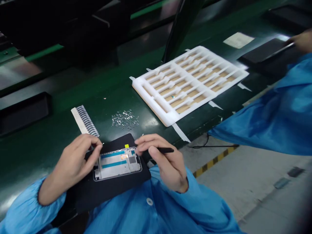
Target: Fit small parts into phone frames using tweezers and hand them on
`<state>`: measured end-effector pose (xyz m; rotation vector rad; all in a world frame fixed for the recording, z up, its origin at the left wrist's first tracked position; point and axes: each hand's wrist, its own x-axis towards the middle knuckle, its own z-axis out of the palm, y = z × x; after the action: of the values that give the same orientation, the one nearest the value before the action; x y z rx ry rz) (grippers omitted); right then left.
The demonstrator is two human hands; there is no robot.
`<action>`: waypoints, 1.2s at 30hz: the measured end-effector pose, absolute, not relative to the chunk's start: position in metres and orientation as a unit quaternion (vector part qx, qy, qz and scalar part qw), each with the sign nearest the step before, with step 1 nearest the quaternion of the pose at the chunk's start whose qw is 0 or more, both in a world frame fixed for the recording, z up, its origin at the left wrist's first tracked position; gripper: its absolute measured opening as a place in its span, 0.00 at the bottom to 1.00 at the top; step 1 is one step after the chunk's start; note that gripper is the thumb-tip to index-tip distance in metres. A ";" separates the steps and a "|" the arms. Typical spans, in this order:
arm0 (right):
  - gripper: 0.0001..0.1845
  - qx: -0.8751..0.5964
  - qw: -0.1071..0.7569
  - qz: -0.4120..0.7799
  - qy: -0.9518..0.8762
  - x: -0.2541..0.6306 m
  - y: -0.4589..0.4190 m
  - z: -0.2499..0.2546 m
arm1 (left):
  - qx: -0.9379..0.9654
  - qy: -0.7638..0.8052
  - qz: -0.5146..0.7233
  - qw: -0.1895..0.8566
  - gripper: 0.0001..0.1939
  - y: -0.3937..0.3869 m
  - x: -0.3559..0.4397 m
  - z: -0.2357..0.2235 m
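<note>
A phone frame (114,165), silver with blue strips and a yellow tab at its top edge, lies on a black pad (109,191) in front of me. My left hand (78,159) is at the frame's left end, thumb and forefinger pinched together; a tiny bright speck shows at the fingertips, too small to name. Over the right end, my right hand (163,159) grips a slim black tool (167,150), whose tip is hidden by the fingers. Just beyond the pad are a heap of small metal pieces (124,119) and a white strip lined with dark pins (85,120).
A white slotted foam tray (190,84) is taped to the green bench (107,84). Black trays stand at left (24,112) and right (263,53). At the right edge, a co-worker's hand (303,42) and blue sleeve (273,113) reach in near a pale sheet (239,40).
</note>
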<state>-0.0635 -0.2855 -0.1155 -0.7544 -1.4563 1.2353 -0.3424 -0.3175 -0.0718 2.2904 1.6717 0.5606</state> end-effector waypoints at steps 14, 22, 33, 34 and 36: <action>0.06 -0.362 0.459 0.390 -0.712 -0.084 -0.299 -0.115 | 0.697 0.553 0.321 0.323 0.04 -0.336 -0.306 -0.084; 0.20 -0.318 0.247 0.094 -0.910 -0.064 -0.278 -0.130 | 0.855 0.500 0.132 0.035 0.10 -0.347 -0.314 -0.096; 0.15 -0.293 0.201 0.061 -0.933 -0.072 -0.276 -0.133 | 0.870 0.473 0.135 -0.015 0.12 -0.345 -0.311 -0.102; 0.16 -0.291 0.201 0.053 -0.934 -0.072 -0.276 -0.132 | 0.874 0.465 0.138 -0.028 0.13 -0.344 -0.310 -0.104; 0.16 -0.289 0.202 0.038 -0.935 -0.073 -0.276 -0.130 | 0.880 0.450 0.145 -0.050 0.14 -0.343 -0.308 -0.106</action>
<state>-0.0730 -0.2761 -0.1300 -0.8072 -2.6108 0.1056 -0.3082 -0.3431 -0.1059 2.8565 1.4593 0.4715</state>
